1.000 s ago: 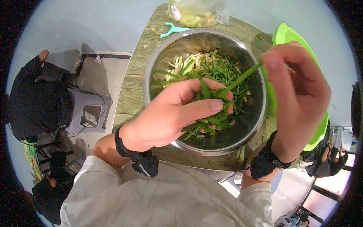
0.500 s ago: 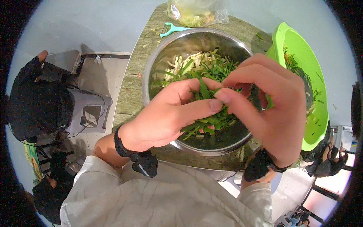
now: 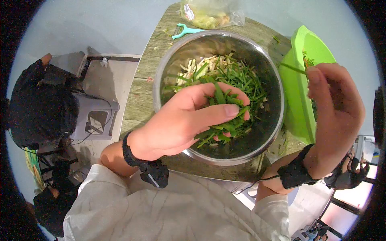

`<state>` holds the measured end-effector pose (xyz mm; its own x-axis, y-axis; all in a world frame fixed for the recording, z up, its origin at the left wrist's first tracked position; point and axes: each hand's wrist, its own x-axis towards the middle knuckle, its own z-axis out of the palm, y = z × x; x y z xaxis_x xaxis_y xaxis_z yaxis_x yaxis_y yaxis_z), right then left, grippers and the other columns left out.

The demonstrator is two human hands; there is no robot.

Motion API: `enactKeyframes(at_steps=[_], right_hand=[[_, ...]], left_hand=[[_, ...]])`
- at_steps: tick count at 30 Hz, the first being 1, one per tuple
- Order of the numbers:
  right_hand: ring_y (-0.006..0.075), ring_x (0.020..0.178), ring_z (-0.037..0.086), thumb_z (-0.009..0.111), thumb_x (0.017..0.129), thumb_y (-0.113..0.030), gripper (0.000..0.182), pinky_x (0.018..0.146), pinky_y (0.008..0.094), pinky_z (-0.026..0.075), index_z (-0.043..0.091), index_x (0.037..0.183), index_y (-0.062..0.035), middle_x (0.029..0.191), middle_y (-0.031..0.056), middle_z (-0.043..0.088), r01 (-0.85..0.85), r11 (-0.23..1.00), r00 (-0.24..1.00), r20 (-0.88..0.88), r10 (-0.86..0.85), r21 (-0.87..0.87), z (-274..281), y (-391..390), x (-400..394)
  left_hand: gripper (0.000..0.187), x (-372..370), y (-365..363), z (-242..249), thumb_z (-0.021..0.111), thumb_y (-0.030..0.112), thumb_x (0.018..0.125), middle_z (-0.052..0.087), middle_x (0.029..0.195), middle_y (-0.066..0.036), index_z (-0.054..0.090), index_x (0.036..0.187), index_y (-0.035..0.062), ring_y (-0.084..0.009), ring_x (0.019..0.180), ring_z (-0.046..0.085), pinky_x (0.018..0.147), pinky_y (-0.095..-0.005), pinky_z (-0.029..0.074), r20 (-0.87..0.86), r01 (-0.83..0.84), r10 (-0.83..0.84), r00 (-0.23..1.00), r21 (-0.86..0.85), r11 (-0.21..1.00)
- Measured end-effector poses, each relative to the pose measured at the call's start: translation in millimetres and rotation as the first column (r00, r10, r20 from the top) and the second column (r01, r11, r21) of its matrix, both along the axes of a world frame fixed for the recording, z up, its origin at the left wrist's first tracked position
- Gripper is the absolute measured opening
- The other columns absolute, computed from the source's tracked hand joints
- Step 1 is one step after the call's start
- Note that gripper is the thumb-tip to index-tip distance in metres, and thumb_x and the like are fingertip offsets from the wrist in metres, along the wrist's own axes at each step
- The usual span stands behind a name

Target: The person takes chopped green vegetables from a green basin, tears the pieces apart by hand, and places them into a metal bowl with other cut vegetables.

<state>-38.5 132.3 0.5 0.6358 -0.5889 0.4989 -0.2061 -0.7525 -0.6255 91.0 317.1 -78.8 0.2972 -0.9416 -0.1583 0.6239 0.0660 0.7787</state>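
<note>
My left hand (image 3: 181, 118) is closed around a bunch of cut chives (image 3: 220, 98), held over a steel bowl (image 3: 279, 114). Between thumb and fingers, my right hand (image 3: 337, 106) pinches a single chive blade (image 3: 292, 68) that points left. That hand is raised in front of a lime-green basin (image 3: 295, 108) and hides part of it. Inside the steel bowl lie chopped green pieces (image 3: 247, 78) on the right and pale, whitish cut strips (image 3: 195, 67) toward the back left. Some shredded vegetables show in the basin behind my fingers.
A turquoise peeler (image 3: 185, 31) lies behind the bowl, beside a clear plastic bag (image 3: 212, 15) of pale green vegetables. Scraps dot the wooden table (image 3: 138, 94). Left of it are a grey stool (image 3: 96, 114) and a person in black (image 3: 36, 104).
My right hand has moved right, away from my left hand, carrying one chive blade toward the basin. The basin appears shifted and more upright. My left hand stays over the bowl.
</note>
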Motion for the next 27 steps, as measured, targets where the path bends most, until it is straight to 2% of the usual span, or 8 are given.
enactKeyframes(at_steps=[1,5,8,12,14,18,27], right_hand=[[0.0063,0.076,0.059,0.074,0.086,0.002,0.013,0.065,0.0204,0.043,0.071,0.098,0.0,0.089,0.0009,0.068,0.02,0.997,0.998,-0.059,-0.024,-0.069,4,-5,-4],[0.0089,0.073,0.061,0.076,0.079,0.005,0.019,0.059,0.021,0.041,0.073,0.097,-0.0019,0.09,0.0038,0.07,-0.205,0.959,0.955,-0.254,0.152,-0.197,7,-8,-8],[0.0106,0.072,0.062,0.077,0.075,0.007,0.022,0.056,0.0217,0.039,0.074,0.095,-0.0036,0.089,0.0052,0.07,-0.327,0.916,0.932,-0.24,0.272,-0.231,6,0,-2],[0.0129,0.071,0.063,0.079,0.07,0.008,0.025,0.055,0.0231,0.04,0.074,0.092,-0.0033,0.085,0.006,0.067,-0.486,0.853,0.87,-0.202,0.45,-0.192,3,13,8],[0.0146,0.071,0.063,0.08,0.067,0.008,0.026,0.056,0.0241,0.043,0.074,0.09,-0.0026,0.085,0.0065,0.066,-0.521,0.837,0.849,-0.193,0.491,-0.163,-1,20,13],[0.0183,0.069,0.064,0.08,0.065,0.009,0.025,0.059,0.0265,0.048,0.073,0.087,-0.0014,0.085,0.0077,0.064,-0.544,0.823,0.834,-0.215,0.509,-0.161,-6,22,16],[0.0254,0.076,0.063,0.074,0.071,0.01,0.023,0.065,0.032,0.05,0.064,0.089,0.0001,0.089,0.0111,0.06,-0.584,0.799,0.804,-0.244,0.543,-0.146,-11,21,20]], left_hand=[[0.021,1,0,0,0.058,0.011,0.1,0.064,0.105,-0.008,0.059,0.116,-0.0012,-0.0122,0.087,0.059,0.076,-0.0255,0.048,0.019,0.001,-0.001,1.0,0.017,1.0],[0.02,-1,-1,1,0.057,0.014,0.1,0.064,0.104,-0.007,0.06,0.113,-0.0006,-0.0112,0.087,0.058,0.075,-0.0248,0.047,0.052,-0.003,0.002,0.999,0.015,1.0],[0.02,-3,-1,0,0.057,0.016,0.1,0.063,0.103,-0.006,0.06,0.112,-0.0002,-0.0101,0.086,0.056,0.074,-0.024,0.045,0.057,-0.011,0.01,0.998,0.012,1.0],[0.021,0,0,1,0.058,0.011,0.1,0.066,0.107,-0.007,0.06,0.118,-0.001,-0.0115,0.093,0.062,0.081,-0.0251,0.05,-0.018,0.012,-0.012,1.0,0.001,1.0],[0.026,2,1,-2,0.061,0.007,0.101,0.07,0.111,-0.008,0.059,0.125,-0.0019,-0.0115,0.1,0.066,0.086,-0.0242,0.054,-0.087,0.029,-0.03,0.996,-0.016,0.999],[0.027,2,2,2,0.06,0.007,0.101,0.07,0.112,-0.009,0.058,0.126,-0.0022,-0.0115,0.101,0.066,0.087,-0.0245,0.054,-0.07,0.021,-0.021,0.997,0.003,1.0],[0.027,2,-2,0,0.06,0.007,0.101,0.071,0.112,-0.01,0.058,0.126,-0.0028,-0.0116,0.101,0.067,0.089,-0.025,0.054,-0.094,0.027,-0.028,0.995,-0.015,1.0]])
